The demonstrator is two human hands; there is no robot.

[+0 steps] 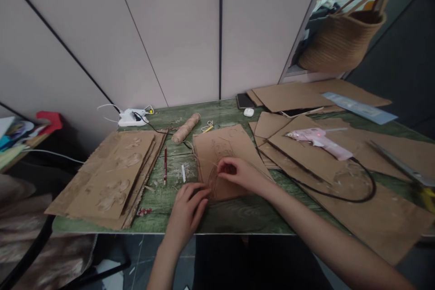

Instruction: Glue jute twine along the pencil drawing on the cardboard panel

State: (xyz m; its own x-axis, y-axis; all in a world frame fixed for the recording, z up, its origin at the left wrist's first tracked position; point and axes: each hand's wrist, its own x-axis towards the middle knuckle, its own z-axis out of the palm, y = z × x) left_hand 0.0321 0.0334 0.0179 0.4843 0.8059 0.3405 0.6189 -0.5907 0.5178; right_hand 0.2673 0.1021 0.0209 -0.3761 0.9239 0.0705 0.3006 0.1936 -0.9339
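Observation:
A brown cardboard sheet (224, 149) lies on the green table (238, 217) in front of me. My right hand (241, 173) rests on its near part, fingers curled in a pinch on a small piece I cannot make out. My left hand (186, 210) sits at the sheet's near left corner, fingers bent and pressed against the edge, touching thin twine strands there. A spool of jute twine (185, 128) lies behind the sheet.
A stack of cardboard (112, 176) lies at left, a red pencil (165, 165) beside it. A pink glue gun (319, 141) with black cord rests on cardboard sheets at right. A white power strip (132, 117), a phone (244, 99), a metal ruler (401, 161) and a woven basket (343, 36) stand farther off.

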